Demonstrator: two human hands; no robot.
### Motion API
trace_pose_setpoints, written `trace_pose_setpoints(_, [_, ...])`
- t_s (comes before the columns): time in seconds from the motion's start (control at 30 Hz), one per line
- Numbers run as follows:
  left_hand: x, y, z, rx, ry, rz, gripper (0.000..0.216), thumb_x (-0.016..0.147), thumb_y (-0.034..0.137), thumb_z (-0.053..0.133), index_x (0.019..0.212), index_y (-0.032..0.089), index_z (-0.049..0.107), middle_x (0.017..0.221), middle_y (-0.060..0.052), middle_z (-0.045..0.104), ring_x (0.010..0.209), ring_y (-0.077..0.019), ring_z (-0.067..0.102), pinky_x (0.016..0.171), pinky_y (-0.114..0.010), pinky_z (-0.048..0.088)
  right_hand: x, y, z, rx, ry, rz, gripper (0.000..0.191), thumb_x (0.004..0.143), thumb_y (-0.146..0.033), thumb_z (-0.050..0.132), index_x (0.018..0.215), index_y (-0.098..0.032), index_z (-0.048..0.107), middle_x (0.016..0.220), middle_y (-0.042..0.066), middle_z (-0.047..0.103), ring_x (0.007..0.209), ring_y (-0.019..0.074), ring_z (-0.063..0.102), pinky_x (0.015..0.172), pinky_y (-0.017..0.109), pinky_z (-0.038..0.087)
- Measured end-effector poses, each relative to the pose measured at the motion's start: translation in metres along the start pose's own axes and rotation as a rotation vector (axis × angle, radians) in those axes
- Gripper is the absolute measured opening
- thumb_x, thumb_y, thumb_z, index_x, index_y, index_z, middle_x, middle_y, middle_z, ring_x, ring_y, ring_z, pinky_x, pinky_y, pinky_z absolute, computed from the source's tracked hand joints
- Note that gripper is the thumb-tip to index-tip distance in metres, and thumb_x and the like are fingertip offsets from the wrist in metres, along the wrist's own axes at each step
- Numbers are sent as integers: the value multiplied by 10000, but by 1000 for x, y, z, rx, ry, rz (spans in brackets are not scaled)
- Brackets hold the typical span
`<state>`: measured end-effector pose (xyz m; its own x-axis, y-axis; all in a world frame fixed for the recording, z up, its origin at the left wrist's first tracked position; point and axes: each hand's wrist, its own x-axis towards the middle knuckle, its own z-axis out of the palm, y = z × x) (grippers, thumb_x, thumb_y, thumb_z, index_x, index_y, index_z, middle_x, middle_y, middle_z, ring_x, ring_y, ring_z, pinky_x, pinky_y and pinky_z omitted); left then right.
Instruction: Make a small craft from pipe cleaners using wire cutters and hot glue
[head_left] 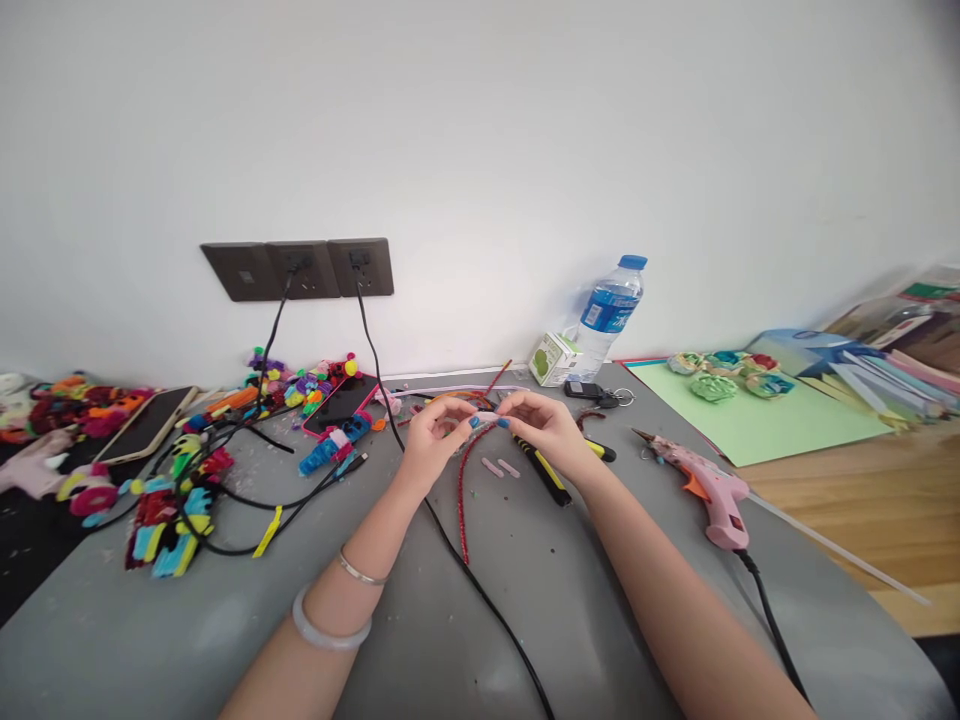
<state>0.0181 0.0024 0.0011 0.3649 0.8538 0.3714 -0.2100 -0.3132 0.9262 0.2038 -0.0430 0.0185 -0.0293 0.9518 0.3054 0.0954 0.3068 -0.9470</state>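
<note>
Between my two hands, over the middle of the table, is a short pale pink pipe cleaner. My left hand pinches its left end between thumb and finger. At the other end, my right hand is closed on it in the same way. A red pipe cleaner curves down across the table below my left hand. Two small pale pink pieces lie just under my hands. Pliers with black and yellow handles lie beneath my right hand, partly hidden by it.
A pink glue gun with a glue stick and cord lies right. A water bottle, a small box and keys stand or lie by the wall. Colourful pipe-cleaner figures, phones and black cables occupy the left and centre.
</note>
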Motion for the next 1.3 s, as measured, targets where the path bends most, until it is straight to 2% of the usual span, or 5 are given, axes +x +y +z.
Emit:
trace_pose_setpoints(0.3, [-1,-7,-4,11,6,-48,174,802,319,707,886,169,737,831,-48,689,659,-129,615,603,-236,517,1,2,1,-30,28,9,257,788,-444,723,830,-196,667,813,41,663,741,172,605,674,301,490])
trace_pose_setpoints(0.67, [-1,-9,-4,24,-5,-48,160,807,301,698,895,173,735,869,-52,694,688,-132,625,632,-239,530,0,-1,2,-62,43,10,258,803,-451,706,837,-198,663,826,41,662,743,172,601,687,308,489])
trace_pose_setpoints(0.87, [-1,-7,-2,7,43,-65,160,799,317,699,857,168,702,863,-42,668,651,-125,615,604,-245,539,0,1,4,-15,36,-37,258,809,-453,706,890,-215,648,885,47,656,828,186,614,737,315,496])
trace_pose_setpoints(1.3, [-1,-8,-2,48,18,-36,164,815,314,693,883,168,720,863,-49,682,682,-125,610,625,-232,522,0,0,3,-109,56,-23,264,817,-461,686,846,-202,645,842,45,644,733,170,580,653,297,461])
